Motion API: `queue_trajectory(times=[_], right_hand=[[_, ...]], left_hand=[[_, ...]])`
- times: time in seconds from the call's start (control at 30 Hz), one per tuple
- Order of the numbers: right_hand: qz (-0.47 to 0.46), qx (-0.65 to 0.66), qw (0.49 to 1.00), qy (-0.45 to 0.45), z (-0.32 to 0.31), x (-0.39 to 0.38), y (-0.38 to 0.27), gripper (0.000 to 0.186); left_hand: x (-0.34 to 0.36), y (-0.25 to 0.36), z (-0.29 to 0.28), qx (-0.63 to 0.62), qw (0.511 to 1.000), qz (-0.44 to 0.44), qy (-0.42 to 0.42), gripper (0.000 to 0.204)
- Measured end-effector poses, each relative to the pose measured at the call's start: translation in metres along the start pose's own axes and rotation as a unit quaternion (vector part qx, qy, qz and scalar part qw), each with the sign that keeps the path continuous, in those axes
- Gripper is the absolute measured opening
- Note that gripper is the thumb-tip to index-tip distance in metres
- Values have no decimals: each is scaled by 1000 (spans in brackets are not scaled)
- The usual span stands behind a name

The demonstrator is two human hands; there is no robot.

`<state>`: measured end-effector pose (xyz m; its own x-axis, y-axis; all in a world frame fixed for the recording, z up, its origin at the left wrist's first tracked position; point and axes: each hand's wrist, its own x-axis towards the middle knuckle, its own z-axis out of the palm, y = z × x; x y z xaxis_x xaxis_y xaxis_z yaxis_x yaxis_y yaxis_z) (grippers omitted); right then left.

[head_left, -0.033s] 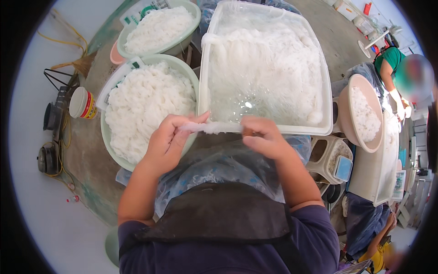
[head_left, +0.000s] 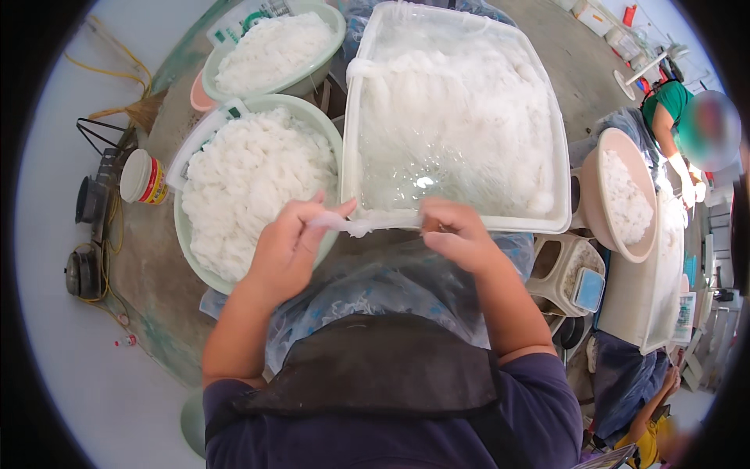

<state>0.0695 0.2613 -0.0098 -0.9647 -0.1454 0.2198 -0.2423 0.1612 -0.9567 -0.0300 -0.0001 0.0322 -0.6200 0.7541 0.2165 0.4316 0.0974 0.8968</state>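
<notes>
My left hand [head_left: 289, 244] is closed on a clump of wet white fibre [head_left: 340, 224], pinched between thumb and fingers, with its loose end pointing right. It hovers between a pale green basin and the near left corner of a white tray [head_left: 516, 225]. My right hand [head_left: 457, 233] is at the tray's near rim, fingers curled in; whatever they hold, if anything, is hidden. Inside the tray, a thick mass of white fibre [head_left: 461, 117] lies in water, with clearer water near me. The green basin [head_left: 186, 227] is heaped with white fibre tufts [head_left: 254, 184].
Farther left stands a second green basin [head_left: 337, 39] of fibre. A beige basin [head_left: 650, 195] sits to the right, near a stool [head_left: 547, 270]. A co-worker in green [head_left: 672, 109] works beyond; another in yellow [head_left: 652, 434] is lower right. A tub [head_left: 137, 176] stands left.
The fibre reached across toward my right hand before; now it is a shorter piece ending near my left fingers. My right hand has shifted slightly right.
</notes>
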Motion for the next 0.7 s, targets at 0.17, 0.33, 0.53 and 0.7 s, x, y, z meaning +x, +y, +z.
queue_trajectory(times=[0.17,0.33,0.53,0.7], right_hand=[[119,22,991,64,33,7,-13,19],[4,-74,995,-71,71,6,4,20],[20,-193,965,176,20,30,13,24],[22,-204,978,49,18,36,14,16]], left_hand=[[-1,-5,26,20,989,63,136,12],[11,12,24,-484,845,-204,102,15],[13,-22,-25,-157,941,-288,-87,28],[10,-62,6,-17,984,-169,55,47]])
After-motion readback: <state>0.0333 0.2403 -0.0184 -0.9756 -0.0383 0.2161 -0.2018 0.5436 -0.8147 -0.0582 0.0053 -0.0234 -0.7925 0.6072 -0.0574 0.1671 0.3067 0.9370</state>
